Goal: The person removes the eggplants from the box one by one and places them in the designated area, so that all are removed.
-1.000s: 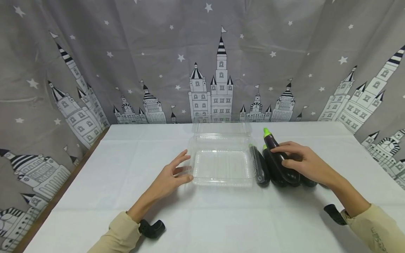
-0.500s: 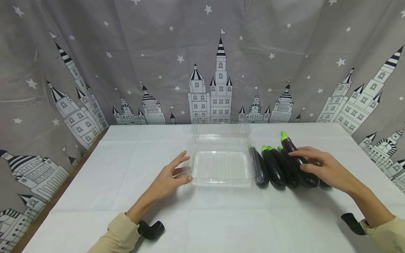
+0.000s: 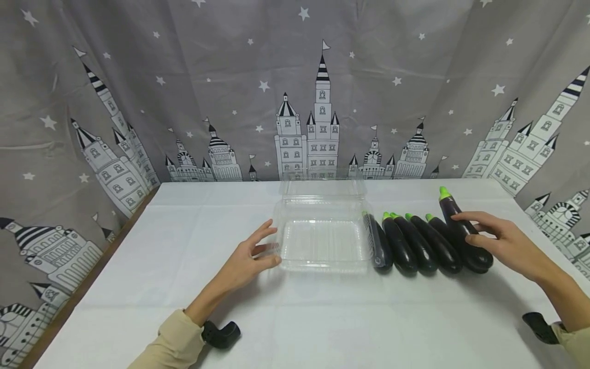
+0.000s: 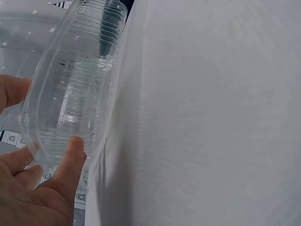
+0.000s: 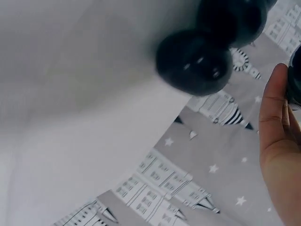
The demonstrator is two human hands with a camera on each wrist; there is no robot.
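Note:
My right hand (image 3: 507,243) grips a dark eggplant (image 3: 463,234) with a bright green stem, raised over the right end of the row. Several more eggplants (image 3: 420,247) lie side by side on the white tabletop, stems pointing away. The leftmost eggplant (image 3: 382,251) sits against the container and partly shows through clear ribbed plastic. My left hand (image 3: 246,259) touches the left side of the clear plastic container (image 3: 322,264), its fingers spread. In the left wrist view the thumb (image 4: 70,160) rests on the container's ribbed side wall. The right wrist view shows rounded eggplant ends (image 5: 193,63).
The container's lid (image 3: 322,189) stands folded back toward the curtain. A grey curtain (image 3: 239,66) with castles and stars hangs behind the white-covered table (image 3: 304,318). A brown table edge (image 3: 83,282) runs along the left.
My right hand has moved right with the gripped eggplant, from above the middle of the row to its right end, uncovering other eggplants. My left hand and the container stay in place.

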